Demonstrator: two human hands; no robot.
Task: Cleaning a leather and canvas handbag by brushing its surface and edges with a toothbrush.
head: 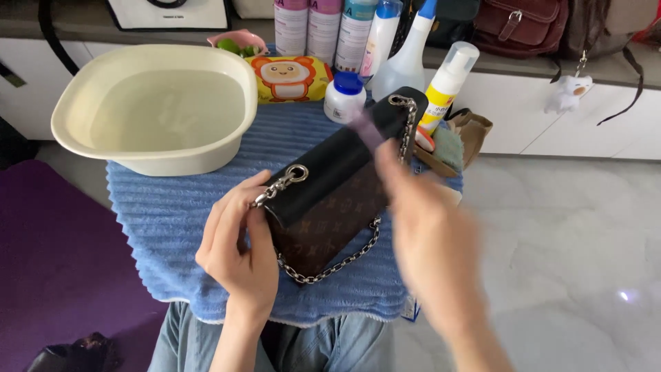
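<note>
Currently I am steadying a bag [330, 200] on a blue towel [172, 213] spread over my lap, and I am working along its black flap with a purple tool [368, 131].

Step in hand, as I judge it — wiping or brushing the flap:
- I am keeping the strokes short and running them along the flap's length, so the tool is not catching on the chain [337, 263].
- I am holding the bag flat against the towel; if it is rocking, the strokes are landing unevenly.
- I am keeping the work well apart from the basin [155, 107] of water at the towel's far left corner, since a nudge could spill it.

Hand states:
- Left hand [237, 251] — partly closed. Thumb and fingers are pinching the bag's near left corner, just beside the metal ring where the chain attaches.
- Right hand [430, 238] — blurred with motion. It is closed around the lower end of the purple tool, though I cannot tell the exact finger positions. The tool's tip is lying over the flap's far end.

Bag position: middle of the towel, lying slanted, flap towards the basin side. Bottles [358, 34] and a yellow wipes pack [289, 79] are standing beyond it.
</note>
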